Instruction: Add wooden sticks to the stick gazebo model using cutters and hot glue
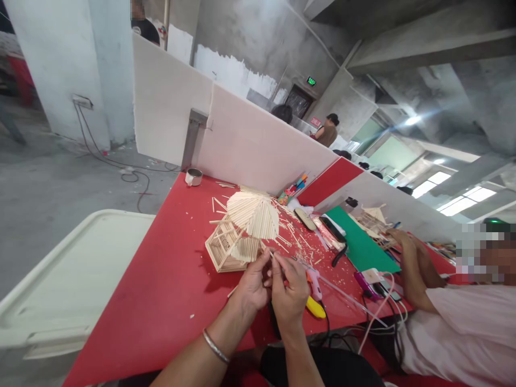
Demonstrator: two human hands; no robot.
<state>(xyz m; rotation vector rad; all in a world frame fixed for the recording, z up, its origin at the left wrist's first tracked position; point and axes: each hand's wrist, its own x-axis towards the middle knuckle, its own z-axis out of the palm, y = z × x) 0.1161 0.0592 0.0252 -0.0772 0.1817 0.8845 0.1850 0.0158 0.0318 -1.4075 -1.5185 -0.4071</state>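
Pinching a pale sliver [272, 255], both hands [255, 284] [291, 282] meet (green sign [311, 81] illegible).

No text is legible: the green sign [311, 81] above the dark doorway [299, 102] and the red sign [315, 121] below that doorway are too small.

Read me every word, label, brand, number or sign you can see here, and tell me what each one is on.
No text can be read for certain.
Green sign, lit, high up at the back: marks too small and blurred to read.
Red sign, beside the standing person: pale lettering, too blurred to read.
Black shirt, top left: white emblem, unreadable.
Stick model: no writing that I can make out.
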